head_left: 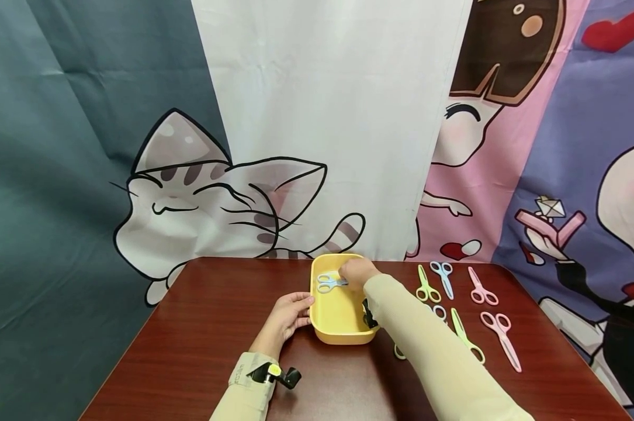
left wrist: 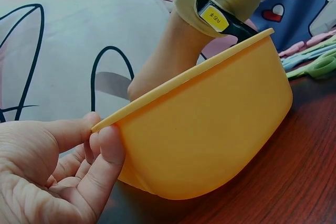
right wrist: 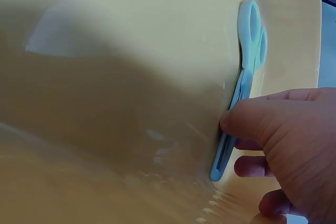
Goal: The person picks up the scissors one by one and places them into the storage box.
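A yellow plastic basin (head_left: pixel 338 318) stands on the table, its long side in front of the white backdrop. With thumb and fingers my left hand (head_left: pixel 287 316) pinches its left rim, as the left wrist view shows close on the basin's wall (left wrist: pixel 205 129). My right hand (head_left: pixel 357 272) reaches inside toward the far end. There it pinches the blades of light blue scissors (right wrist: pixel 252 40), thumb on top and fingers behind. The scissors' ring handles stick out to the left of the hand in the head view and lie near the basin wall.
Right of the basin, several scissors lie spread out: green scissors (head_left: pixel 425 286), blue scissors (head_left: pixel 444 278), pink scissors (head_left: pixel 481 288) and more pink scissors (head_left: pixel 502 336) among them. The right sleeve (head_left: pixel 432 351) partly covers some. A printed cloth (head_left: pixel 327 105) hangs behind the table.
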The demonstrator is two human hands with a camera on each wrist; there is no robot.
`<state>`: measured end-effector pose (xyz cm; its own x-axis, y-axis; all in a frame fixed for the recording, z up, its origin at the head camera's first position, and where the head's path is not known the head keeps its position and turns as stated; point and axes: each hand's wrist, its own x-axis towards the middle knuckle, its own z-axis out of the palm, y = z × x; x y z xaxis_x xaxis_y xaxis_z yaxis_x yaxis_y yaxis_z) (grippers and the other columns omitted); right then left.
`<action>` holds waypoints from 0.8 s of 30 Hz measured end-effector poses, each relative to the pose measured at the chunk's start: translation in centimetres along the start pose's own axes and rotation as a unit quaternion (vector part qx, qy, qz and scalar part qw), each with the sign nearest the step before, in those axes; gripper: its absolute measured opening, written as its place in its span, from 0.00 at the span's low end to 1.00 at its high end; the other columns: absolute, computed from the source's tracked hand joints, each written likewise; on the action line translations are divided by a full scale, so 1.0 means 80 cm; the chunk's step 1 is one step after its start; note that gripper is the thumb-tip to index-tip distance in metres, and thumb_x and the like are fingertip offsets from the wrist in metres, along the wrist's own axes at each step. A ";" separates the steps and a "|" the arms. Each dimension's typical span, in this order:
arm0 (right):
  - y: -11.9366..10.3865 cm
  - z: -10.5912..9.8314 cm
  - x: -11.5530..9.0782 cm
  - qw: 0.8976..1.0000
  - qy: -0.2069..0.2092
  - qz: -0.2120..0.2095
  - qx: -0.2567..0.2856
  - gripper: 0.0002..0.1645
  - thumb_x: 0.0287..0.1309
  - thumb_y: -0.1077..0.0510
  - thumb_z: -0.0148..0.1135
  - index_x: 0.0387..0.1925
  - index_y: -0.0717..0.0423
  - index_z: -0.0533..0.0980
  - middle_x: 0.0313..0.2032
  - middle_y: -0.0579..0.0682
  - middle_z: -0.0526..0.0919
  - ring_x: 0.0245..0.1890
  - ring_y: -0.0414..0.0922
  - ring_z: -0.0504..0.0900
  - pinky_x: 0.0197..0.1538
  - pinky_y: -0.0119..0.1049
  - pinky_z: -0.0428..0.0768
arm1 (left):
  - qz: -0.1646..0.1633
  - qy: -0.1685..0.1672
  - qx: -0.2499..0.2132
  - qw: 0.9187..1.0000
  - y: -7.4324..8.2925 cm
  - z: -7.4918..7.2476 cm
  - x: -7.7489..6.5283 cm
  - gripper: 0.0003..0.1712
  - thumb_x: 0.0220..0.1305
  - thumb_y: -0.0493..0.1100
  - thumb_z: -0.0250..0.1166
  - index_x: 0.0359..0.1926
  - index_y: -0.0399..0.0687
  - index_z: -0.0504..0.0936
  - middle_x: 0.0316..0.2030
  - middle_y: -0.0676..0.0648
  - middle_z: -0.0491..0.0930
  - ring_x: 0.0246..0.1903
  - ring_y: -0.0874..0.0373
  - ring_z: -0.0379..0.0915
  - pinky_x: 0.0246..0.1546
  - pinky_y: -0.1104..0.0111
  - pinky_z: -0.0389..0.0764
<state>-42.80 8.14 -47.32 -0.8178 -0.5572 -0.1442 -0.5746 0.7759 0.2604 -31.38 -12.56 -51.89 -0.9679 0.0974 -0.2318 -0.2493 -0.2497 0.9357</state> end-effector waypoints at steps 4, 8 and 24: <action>-0.001 -0.001 0.001 1.000 -0.002 0.001 -0.009 0.08 0.60 0.54 0.70 0.30 0.45 0.77 0.33 0.42 0.81 0.33 0.41 0.77 0.44 0.39 0.80 | 0.000 0.000 0.002 1.000 0.001 0.000 -0.001 0.20 0.71 0.37 0.64 0.58 0.26 0.74 0.31 0.45 0.81 0.25 0.61 0.78 0.26 0.70 0.85; -0.001 -0.002 0.001 1.000 -0.008 -0.001 -0.017 0.05 0.60 0.54 0.70 0.34 0.46 0.79 0.35 0.44 0.83 0.35 0.41 0.79 0.45 0.39 0.81 | 0.002 0.000 0.002 1.000 0.001 0.000 -0.001 0.21 0.71 0.37 0.64 0.58 0.26 0.73 0.30 0.45 0.81 0.25 0.61 0.78 0.25 0.70 0.84; 0.000 -0.008 -0.006 1.000 -0.019 0.021 0.012 0.04 0.62 0.57 0.65 0.31 0.50 0.78 0.33 0.48 0.82 0.34 0.44 0.79 0.44 0.43 0.83 | 0.000 0.000 0.002 1.000 -0.002 0.001 0.001 0.21 0.72 0.36 0.63 0.58 0.25 0.73 0.30 0.45 0.81 0.25 0.61 0.78 0.25 0.71 0.84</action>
<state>-42.39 8.28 -46.65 -0.8412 -0.5130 -0.1708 -0.5406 0.8050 0.2444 -31.38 -12.47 -52.03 -0.9680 0.0982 -0.2310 -0.2485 -0.2467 0.9367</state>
